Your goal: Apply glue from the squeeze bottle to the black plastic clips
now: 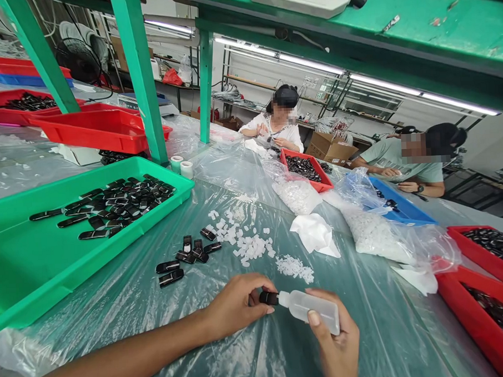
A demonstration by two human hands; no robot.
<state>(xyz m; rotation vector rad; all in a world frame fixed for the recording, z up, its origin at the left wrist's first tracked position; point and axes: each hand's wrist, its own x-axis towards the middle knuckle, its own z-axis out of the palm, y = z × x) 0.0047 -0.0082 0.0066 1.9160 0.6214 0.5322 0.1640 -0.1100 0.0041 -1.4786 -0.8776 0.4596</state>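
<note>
Between the thumb and fingers of my left hand [240,304] is a small black plastic casing [268,298]. My right hand [339,337] grips a translucent white squeeze bottle [313,310], tilted so its nozzle [283,299] meets the end of the casing; whether they touch I cannot tell. Just beyond my hands lie small white chips [294,268] and larger white pieces [254,248]. Several similar black casings [171,277] lie loose to the left of them. More casings [127,202] are heaped in a green tray [34,281].
Green posts [140,76] and a shelf [395,32] frame the bench. Red trays [460,290] of black parts stand at right, another red tray [94,131] at left. Plastic bags [374,233] of white pieces and a white cloth [316,234] lie ahead. Two people [273,121] sit opposite.
</note>
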